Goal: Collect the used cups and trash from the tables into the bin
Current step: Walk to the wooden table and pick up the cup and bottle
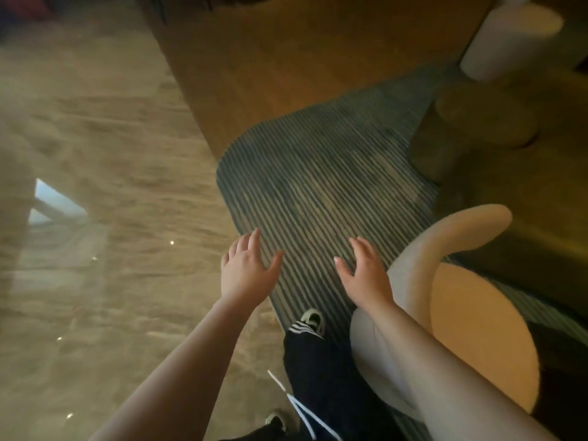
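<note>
My left hand (246, 268) and my right hand (366, 270) are both held out in front of me above the floor, palms down, fingers spread, with nothing in either. They hover over the near edge of a grey striped rug (318, 173). No cup, trash or bin shows in this blurred view.
A cream chair (451, 313) with a curved back stands just right of my right arm. An olive sofa or pouf (483, 132) and a white cylindrical stool (506, 39) sit at the far right. Glossy marble floor (95, 186) fills the left. My legs and shoes (313, 319) are below.
</note>
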